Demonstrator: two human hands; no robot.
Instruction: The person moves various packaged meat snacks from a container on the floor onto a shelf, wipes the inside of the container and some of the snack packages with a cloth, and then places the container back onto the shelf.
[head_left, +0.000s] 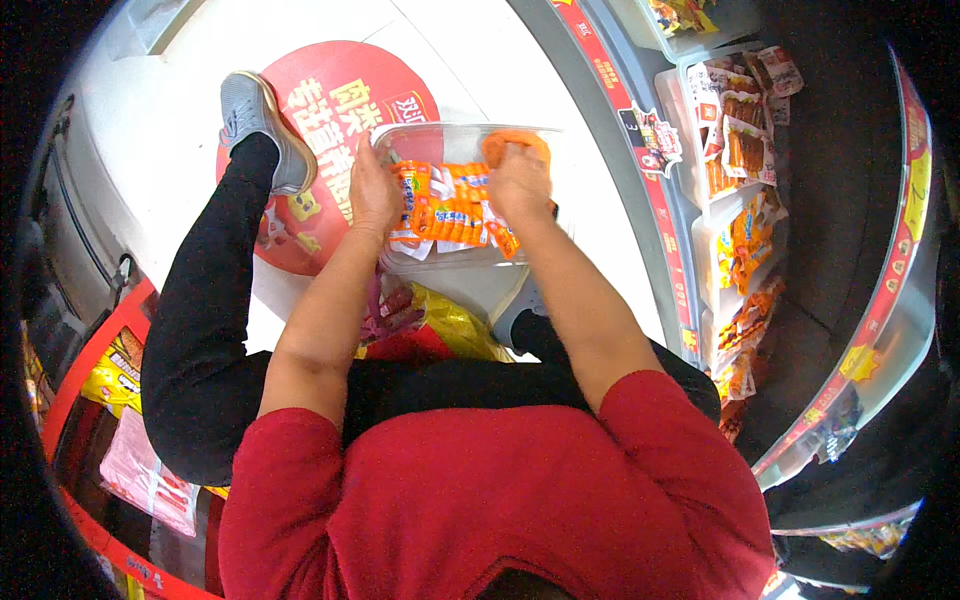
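Note:
A clear plastic bin (450, 262) is in front of me, between my lower legs. My left hand (375, 191) grips its left side, fingers over the rim. Inside lie several small orange snack packets (452, 219) with printed writing, along with some white-backed ones. Over the right part of the bin, my right hand (519, 184) is closed on a bunched orange cloth (496, 142). The hand hides part of the cloth and the bin's right end.
On the right, a curved shelf edge (660, 210) fronts bins of packaged snacks (742, 142). A yellow and red bag (450, 319) lies below the bin. A round red floor sticker (300, 67) is under my shoe (251, 112). A red-framed rack (97, 360) stands at left.

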